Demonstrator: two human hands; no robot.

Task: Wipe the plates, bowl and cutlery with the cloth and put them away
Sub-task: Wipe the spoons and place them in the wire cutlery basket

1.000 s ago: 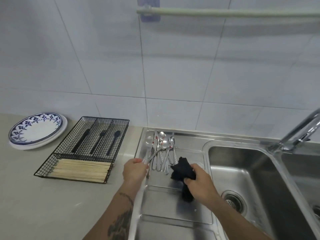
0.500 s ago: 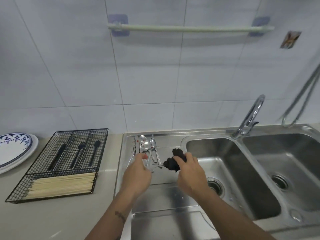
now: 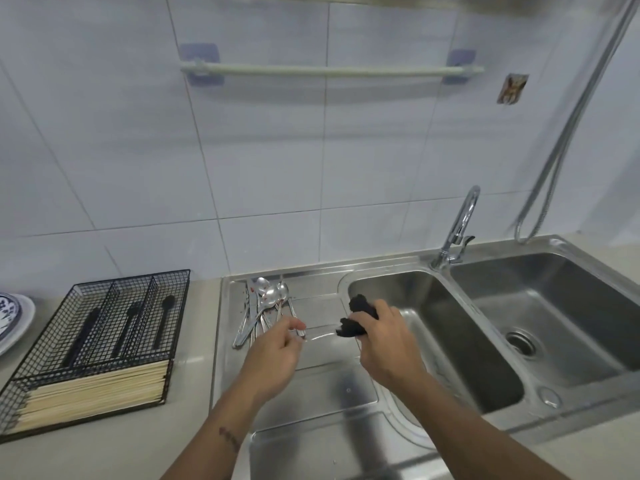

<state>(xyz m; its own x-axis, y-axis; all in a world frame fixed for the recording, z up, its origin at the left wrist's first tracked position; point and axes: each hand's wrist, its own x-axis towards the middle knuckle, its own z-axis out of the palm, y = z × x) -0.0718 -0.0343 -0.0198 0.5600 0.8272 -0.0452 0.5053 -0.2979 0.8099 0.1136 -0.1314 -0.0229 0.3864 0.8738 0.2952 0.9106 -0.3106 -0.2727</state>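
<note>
My left hand [image 3: 277, 351] pinches the handle of a metal piece of cutlery [image 3: 318, 335] that runs right into the black cloth [image 3: 356, 318]. My right hand [image 3: 384, 344] grips that cloth around the cutlery's far end, which is hidden. Both hands hover over the steel draining board [image 3: 311, 393]. Several dirty spoons [image 3: 268, 306] lie in a bunch at the back left of the board. The blue-patterned plates [image 3: 10, 320] sit stacked at the far left edge of the counter.
A black wire cutlery tray [image 3: 100, 341] on the counter holds black utensils and a row of wooden chopsticks [image 3: 93, 393]. Two sink basins [image 3: 450, 327] and a tap [image 3: 457, 230] lie to the right. A towel rail [image 3: 329, 71] hangs on the tiled wall.
The view has swung right and up. My left hand lifted one piece of cutlery off the bunch and my right hand closed the cloth over its end.
</note>
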